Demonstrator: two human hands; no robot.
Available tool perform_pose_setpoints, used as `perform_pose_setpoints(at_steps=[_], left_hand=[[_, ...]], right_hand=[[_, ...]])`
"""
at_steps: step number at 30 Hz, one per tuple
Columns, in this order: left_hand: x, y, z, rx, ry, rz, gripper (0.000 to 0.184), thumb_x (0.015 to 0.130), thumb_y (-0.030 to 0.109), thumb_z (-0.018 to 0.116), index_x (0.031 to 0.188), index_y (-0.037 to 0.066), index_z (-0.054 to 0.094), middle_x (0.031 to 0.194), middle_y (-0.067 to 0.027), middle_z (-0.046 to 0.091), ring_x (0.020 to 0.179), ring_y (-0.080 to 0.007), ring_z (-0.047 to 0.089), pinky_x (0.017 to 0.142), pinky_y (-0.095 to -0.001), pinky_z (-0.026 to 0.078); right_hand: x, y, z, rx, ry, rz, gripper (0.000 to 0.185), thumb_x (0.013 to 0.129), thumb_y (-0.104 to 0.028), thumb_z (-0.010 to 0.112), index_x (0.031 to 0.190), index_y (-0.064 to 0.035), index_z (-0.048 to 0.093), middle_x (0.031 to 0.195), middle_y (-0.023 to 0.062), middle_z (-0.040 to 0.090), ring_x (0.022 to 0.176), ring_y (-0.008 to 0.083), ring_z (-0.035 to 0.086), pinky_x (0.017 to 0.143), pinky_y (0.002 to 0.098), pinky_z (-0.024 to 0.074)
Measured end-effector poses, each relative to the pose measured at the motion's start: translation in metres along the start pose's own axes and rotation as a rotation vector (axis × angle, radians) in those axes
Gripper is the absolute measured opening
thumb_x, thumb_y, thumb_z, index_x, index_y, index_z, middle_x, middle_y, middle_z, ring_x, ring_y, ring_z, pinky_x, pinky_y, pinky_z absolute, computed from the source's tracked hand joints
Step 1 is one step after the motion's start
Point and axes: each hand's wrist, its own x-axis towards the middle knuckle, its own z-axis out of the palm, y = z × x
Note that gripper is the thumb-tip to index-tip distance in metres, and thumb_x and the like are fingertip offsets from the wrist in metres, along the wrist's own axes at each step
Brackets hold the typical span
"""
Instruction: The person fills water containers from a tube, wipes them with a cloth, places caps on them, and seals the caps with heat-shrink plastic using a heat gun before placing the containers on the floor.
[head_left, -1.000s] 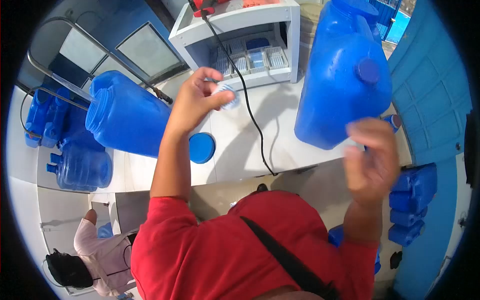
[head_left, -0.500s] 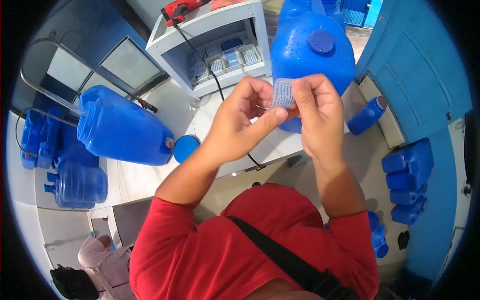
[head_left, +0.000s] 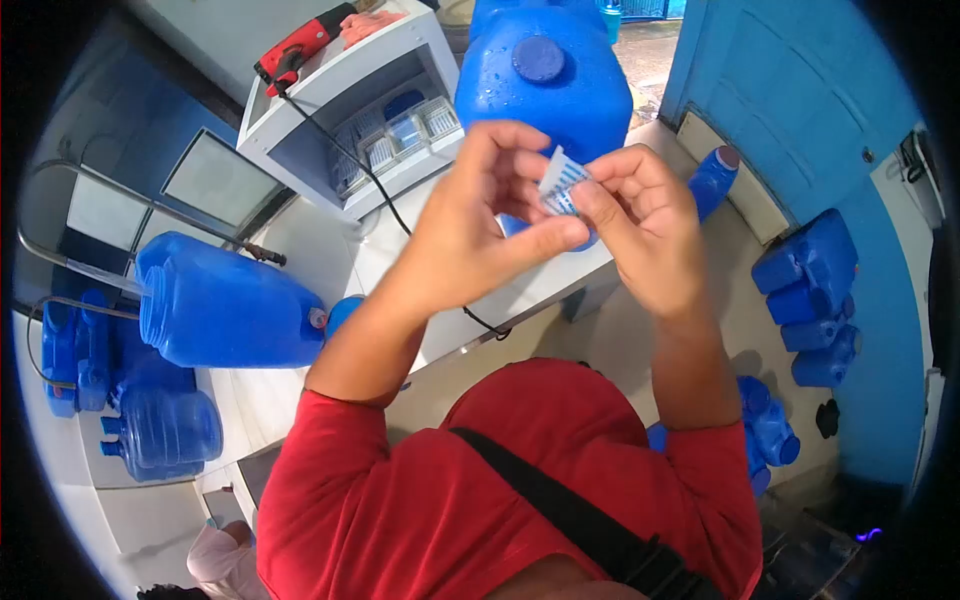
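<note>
At 1 o'clock, the right hand (head_left: pixel 650 235) pinches a thin, printed label (head_left: pixel 562 184). Beside it, the left hand (head_left: pixel 462 228) is curled, thumb apart; I can't tell if it grips. A wet, blue plastic jug (head_left: pixel 590 98) stands at 12 o'clock.

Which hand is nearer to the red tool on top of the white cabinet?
The left hand. In the picture, it sits below and right of the red tool; the right hand is farther right, beyond the left.
</note>
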Motion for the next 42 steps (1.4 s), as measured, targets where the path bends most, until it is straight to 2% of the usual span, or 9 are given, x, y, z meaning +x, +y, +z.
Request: perform_pose_setpoints(at_steps=[6,8,11,13,14,17,27,31,42], left_hand=[[0.000,-0.005,0.003,-0.091,0.063,-0.106,0.029,0.093,0.008,0.071,0.115,0.002,0.053,0.099,-0.0054,0.067,0.083,-0.0076,0.063,0.075,-0.0222,0.053],[0.004,-0.003,-0.004,-0.084,0.086,-0.127,0.028,0.093,0.008,0.071,0.114,0.002,0.054,0.098,-0.0053,0.067,0.080,-0.0073,0.063,0.074,-0.0217,0.053],[0.019,0.006,-0.016,0.182,0.013,-0.007,0.033,0.090,0.008,0.072,0.118,0.003,0.055,0.105,-0.0073,0.068,0.086,-0.0128,0.064,0.079,-0.0267,0.052],[0.041,0.017,-0.027,0.610,0.050,0.546,0.044,0.086,0.008,0.074,0.125,0.002,0.055,0.113,-0.0101,0.067,0.099,-0.0234,0.064,0.089,-0.0340,0.050],[0.052,0.023,-0.034,0.700,0.011,0.595,0.049,0.090,0.006,0.070,0.136,0.003,0.052,0.138,-0.0117,0.058,0.120,-0.0245,0.056,0.103,-0.0396,0.044],[0.086,0.023,-0.046,0.890,-0.170,0.720,0.048,0.089,0.004,0.069,0.134,0.007,0.056,0.133,-0.0118,0.062,0.118,-0.0285,0.058,0.103,-0.0395,0.044],[0.091,0.024,-0.039,1.005,0.016,0.352,0.092,0.062,0.055,0.088,0.133,0.007,0.054,0.100,-0.0119,0.069,0.091,-0.0255,0.067,0.079,-0.0357,0.054],[0.093,0.011,-0.076,0.889,0.081,0.507,0.087,0.070,0.053,0.085,0.135,0.006,0.051,0.101,-0.0134,0.069,0.094,-0.0238,0.067,0.082,-0.0349,0.054],[0.132,-0.073,-0.355,1.345,0.569,-0.514,0.092,0.082,0.078,0.055,0.127,-0.002,0.061,0.111,-0.0256,0.068,0.108,-0.0363,0.066,0.095,-0.0432,0.050]], right_hand=[[-0.005,0.000,-0.009,0.095,0.062,-0.030,0.010,0.093,-0.008,0.068,0.097,-0.0025,0.061,0.097,0.0045,0.066,0.085,0.0086,0.060,0.074,0.0239,0.0486],[-0.001,-0.010,-0.021,-0.344,-0.051,-0.408,0.010,0.090,-0.008,0.071,0.091,-0.0031,0.062,0.100,0.0045,0.065,0.087,0.0108,0.059,0.075,0.0281,0.0481],[0.005,-0.028,-0.020,-0.246,-0.113,-0.474,0.015,0.085,-0.011,0.076,0.090,-0.0031,0.064,0.098,0.0051,0.066,0.088,0.0126,0.059,0.073,0.0302,0.0469],[0.011,-0.039,-0.026,-0.271,-0.007,-0.446,0.016,0.085,-0.012,0.076,0.090,-0.0030,0.065,0.097,0.0056,0.067,0.087,0.0118,0.059,0.073,0.0288,0.0466],[0.014,-0.042,-0.028,-0.295,0.102,-0.409,0.016,0.085,-0.013,0.077,0.091,-0.0029,0.065,0.097,0.0061,0.067,0.087,0.0110,0.059,0.073,0.0274,0.0463],[0.031,-0.047,-0.032,-0.248,0.247,-0.502,0.016,0.088,-0.016,0.075,0.092,-0.0027,0.067,0.094,0.0059,0.069,0.085,0.0101,0.058,0.072,0.0268,0.0460],[0.072,-0.034,-0.033,-0.516,0.218,-0.274,0.026,0.092,-0.025,0.070,0.099,-0.0003,0.068,0.089,0.0076,0.068,0.085,0.0141,0.062,0.074,0.0300,0.0484],[0.094,-0.037,-0.020,-0.545,0.041,-0.339,0.024,0.091,-0.025,0.070,0.099,-0.0024,0.068,0.090,0.0091,0.070,0.081,0.0199,0.062,0.074,0.0330,0.0495],[0.083,-0.067,0.016,-1.135,-0.053,-0.444,0.016,0.083,-0.022,0.077,0.094,-0.0128,0.069,0.084,0.0031,0.069,0.101,0.0250,0.058,0.094,0.0431,0.0339]])
